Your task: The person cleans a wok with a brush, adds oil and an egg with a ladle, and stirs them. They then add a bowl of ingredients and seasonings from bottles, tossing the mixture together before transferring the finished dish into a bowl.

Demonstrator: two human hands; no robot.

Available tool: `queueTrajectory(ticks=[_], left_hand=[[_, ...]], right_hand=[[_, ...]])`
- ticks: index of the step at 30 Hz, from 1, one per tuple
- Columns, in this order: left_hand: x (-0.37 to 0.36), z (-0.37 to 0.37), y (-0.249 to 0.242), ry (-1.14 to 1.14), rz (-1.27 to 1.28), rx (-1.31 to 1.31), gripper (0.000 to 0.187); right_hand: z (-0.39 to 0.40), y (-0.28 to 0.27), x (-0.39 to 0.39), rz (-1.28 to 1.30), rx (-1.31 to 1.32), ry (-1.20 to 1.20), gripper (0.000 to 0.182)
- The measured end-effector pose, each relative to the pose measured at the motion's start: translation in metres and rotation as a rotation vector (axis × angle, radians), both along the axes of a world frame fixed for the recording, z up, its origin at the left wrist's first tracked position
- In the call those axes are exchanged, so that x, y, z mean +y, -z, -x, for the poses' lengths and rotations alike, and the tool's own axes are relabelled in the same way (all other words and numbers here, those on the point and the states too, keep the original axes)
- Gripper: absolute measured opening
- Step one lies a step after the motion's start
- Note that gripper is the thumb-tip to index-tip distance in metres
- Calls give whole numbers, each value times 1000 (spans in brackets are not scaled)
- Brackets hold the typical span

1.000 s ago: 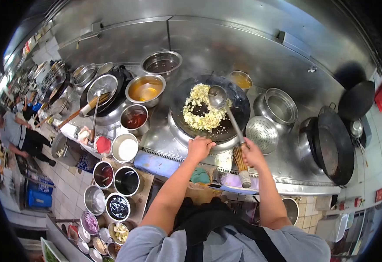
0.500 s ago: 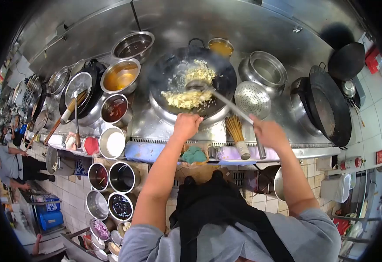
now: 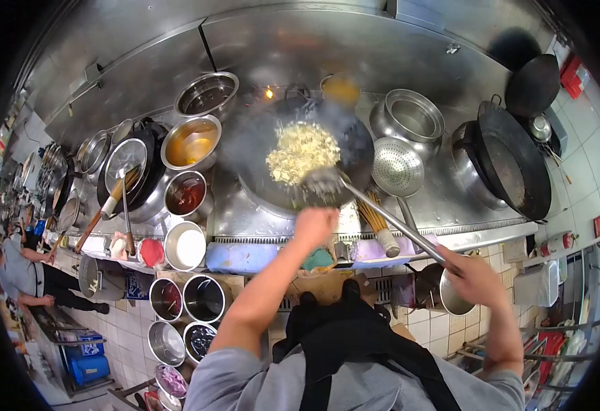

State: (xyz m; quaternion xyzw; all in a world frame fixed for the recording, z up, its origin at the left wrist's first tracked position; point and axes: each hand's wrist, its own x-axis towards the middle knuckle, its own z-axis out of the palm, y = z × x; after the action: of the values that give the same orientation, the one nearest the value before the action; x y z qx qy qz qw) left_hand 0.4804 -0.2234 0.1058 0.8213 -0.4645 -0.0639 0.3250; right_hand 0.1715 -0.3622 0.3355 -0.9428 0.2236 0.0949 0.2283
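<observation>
inside the wide, black, round-bottomed metal wok [image 3: 358, 140], a heap of pale yellow, finely chopped food [image 3: 305, 147] shows near the middle, blurred, with smoke over the wok's left side. the left hand [image 3: 317, 226] looks clamped on the wok's near rim (blur hides the finer grip); the right hand [image 3: 474, 274], well apart from it and out to the right of the wok, is wrapped round the long handle of a grey steel ladle [image 3: 409, 234], whose bowl is at the food's near edge. to do this well, a firm left grip should steady the wok, and the ladle should sweep low along its wall, folding food toward its centre before any scorches. strokes should clear the round, pierced steel strainer [image 3: 399, 166] just right of the wok.
</observation>
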Motion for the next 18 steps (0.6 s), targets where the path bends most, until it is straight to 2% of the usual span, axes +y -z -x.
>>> queueTrajectory(ticks=[2,3,4,5,6,8,9,10,11,13,15,16,18], left_hand=[[40,54,-72,86,30,54,27],[53,65,-94,149,51,-6,24],[51,62,-108,173,114,-65,25],[47,57,-116,197,173,-115,25],[35,42,-108,155,160,-84,26],[4,5,-67,71,211,-105,24],[-1,0,-27,70,211,-108,24],[-5,-2,15,26,199,-98,24],[-5,1,35,-8,188,-96,24],[17,41,33,47,97,12,23],[39,69,-15,136,5,27,24],[36,65,-41,139,-18,-36,25],[12,29,-54,110,77,-50,31]], right_hand=[[33,-63,-4,18,78,-32,64],[39,-82,-3,30,139,-36,64],[33,-79,-3,32,131,-31,64],[20,-71,-4,141,147,-82,61],[5,-60,-4,250,166,-135,58],[-53,0,-10,213,-81,-153,52],[-83,43,-14,243,-147,-132,50],[-112,62,-4,212,-119,-22,46],[-132,80,0,222,-178,8,47],[-138,87,3,235,-233,42,48],[-132,77,8,247,-307,52,48],[-124,70,7,164,-278,54,49],[-97,64,8,136,-259,21,50]])
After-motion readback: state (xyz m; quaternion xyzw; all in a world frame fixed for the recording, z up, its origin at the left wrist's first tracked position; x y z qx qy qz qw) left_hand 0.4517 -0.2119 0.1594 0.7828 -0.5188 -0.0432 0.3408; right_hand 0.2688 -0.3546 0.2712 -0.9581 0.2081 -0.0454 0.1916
